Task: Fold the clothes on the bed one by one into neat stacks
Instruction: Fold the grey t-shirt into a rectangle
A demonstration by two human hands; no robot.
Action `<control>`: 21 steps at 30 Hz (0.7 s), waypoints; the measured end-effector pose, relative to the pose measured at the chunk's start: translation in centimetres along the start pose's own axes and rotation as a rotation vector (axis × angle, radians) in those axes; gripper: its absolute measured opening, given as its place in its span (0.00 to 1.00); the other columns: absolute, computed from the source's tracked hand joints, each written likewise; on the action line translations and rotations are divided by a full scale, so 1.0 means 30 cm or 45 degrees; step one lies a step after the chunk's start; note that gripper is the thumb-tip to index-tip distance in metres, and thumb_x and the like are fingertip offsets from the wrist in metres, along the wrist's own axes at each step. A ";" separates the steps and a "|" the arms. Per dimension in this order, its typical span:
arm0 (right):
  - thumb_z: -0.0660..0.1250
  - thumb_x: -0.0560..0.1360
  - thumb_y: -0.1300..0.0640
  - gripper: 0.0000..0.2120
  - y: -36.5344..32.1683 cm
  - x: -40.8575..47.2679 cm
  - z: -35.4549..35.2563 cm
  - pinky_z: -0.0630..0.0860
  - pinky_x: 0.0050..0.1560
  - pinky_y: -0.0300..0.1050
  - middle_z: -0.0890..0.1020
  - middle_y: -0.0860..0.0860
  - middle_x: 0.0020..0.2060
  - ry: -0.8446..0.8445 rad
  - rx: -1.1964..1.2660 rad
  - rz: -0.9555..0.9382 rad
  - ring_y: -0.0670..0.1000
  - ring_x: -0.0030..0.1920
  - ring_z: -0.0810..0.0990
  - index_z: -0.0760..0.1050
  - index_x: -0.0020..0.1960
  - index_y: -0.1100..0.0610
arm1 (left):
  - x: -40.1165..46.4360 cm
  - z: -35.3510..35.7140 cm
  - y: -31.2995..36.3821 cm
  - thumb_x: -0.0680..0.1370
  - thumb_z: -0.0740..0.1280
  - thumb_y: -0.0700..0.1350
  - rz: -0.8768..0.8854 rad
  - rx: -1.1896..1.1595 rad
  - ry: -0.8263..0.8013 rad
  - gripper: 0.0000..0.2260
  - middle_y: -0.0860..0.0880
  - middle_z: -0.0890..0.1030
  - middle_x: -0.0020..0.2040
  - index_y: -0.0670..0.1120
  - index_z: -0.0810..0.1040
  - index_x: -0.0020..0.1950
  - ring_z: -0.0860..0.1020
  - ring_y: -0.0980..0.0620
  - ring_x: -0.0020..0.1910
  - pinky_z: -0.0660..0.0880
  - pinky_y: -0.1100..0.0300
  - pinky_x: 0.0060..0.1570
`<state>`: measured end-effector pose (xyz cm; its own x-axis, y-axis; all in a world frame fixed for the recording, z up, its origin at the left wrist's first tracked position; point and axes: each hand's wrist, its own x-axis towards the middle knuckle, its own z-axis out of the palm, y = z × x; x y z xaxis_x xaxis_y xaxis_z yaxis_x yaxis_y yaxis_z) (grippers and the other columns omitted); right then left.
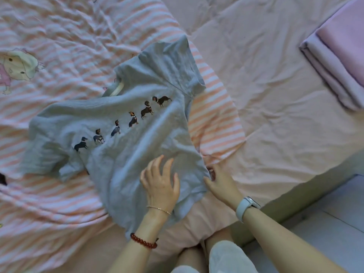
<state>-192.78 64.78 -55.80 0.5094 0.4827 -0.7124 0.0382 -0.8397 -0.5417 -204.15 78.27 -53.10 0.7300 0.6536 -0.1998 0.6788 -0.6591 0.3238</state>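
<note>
The right hand [218,179] pinches the hem edge of the grey T-shirt [126,123] at its near right corner, fingers curled around the cloth. The left hand [160,184] lies just beside it on the lower part of the shirt, fingers spread and relaxed, pressing the fabric flat and holding nothing.

The shirt lies front side up on the striped pink bedsheet [65,36], printed with a row of small dogs [122,125] across the chest (the collar end points away from the person, up and to the left). It is creased, one sleeve bunched at the far left and the other rumpled at the top. Off to the far right, well apart, a folded lilac cloth [338,60] sits on the plain pink part of the bed.

The step in hand looks like smoothing the shirt before the first fold. The risk: if the right hand pulls the hem while the left presses unevenly, the whole shirt may slide across the loose sheet and skew. The bunched sleeves, left as they are, would get trapped inside the fold and make a lumpy, lopsided stack.
</note>
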 end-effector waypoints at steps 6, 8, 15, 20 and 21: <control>0.64 0.69 0.71 0.12 0.034 -0.168 -0.010 0.71 0.27 0.51 0.76 0.59 0.39 0.483 -0.220 -0.413 0.61 0.32 0.75 0.76 0.51 0.64 | -0.117 0.026 -0.052 0.63 0.79 0.48 0.127 0.067 -0.286 0.26 0.38 0.76 0.60 0.42 0.78 0.58 0.74 0.34 0.60 0.69 0.35 0.55; 0.66 0.68 0.71 0.16 0.055 -0.212 -0.015 0.74 0.27 0.49 0.76 0.60 0.39 0.431 -0.324 -0.551 0.60 0.32 0.76 0.77 0.55 0.65 | -0.144 0.046 -0.054 0.64 0.77 0.53 0.216 0.145 -0.385 0.30 0.38 0.72 0.66 0.45 0.76 0.63 0.69 0.35 0.66 0.63 0.32 0.60; 0.61 0.72 0.72 0.30 0.164 -0.201 0.046 0.75 0.46 0.56 0.74 0.63 0.57 0.196 -0.450 -0.557 0.63 0.51 0.75 0.60 0.73 0.63 | -0.240 0.155 -0.118 0.73 0.62 0.63 0.177 0.422 -0.583 0.40 0.44 0.40 0.77 0.55 0.43 0.76 0.39 0.43 0.75 0.29 0.38 0.65; 0.63 0.75 0.68 0.19 0.169 -0.151 0.077 0.74 0.48 0.52 0.76 0.61 0.54 0.275 -0.306 -0.506 0.61 0.52 0.76 0.70 0.65 0.65 | -0.204 0.146 -0.115 0.61 0.79 0.43 0.214 0.230 -0.418 0.30 0.35 0.67 0.69 0.46 0.77 0.62 0.64 0.31 0.68 0.55 0.26 0.60; 0.65 0.74 0.68 0.16 0.169 -0.145 0.077 0.75 0.46 0.52 0.78 0.61 0.51 0.304 -0.321 -0.541 0.62 0.49 0.78 0.73 0.62 0.66 | -0.198 0.144 -0.120 0.58 0.79 0.38 0.263 0.173 -0.325 0.25 0.33 0.71 0.65 0.43 0.81 0.54 0.68 0.29 0.64 0.59 0.23 0.56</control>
<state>-196.77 59.01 -56.47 0.5841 0.7472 -0.3171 0.4728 -0.6307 -0.6153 -210.59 75.15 -57.08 0.8377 0.3984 -0.3734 0.5066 -0.8223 0.2592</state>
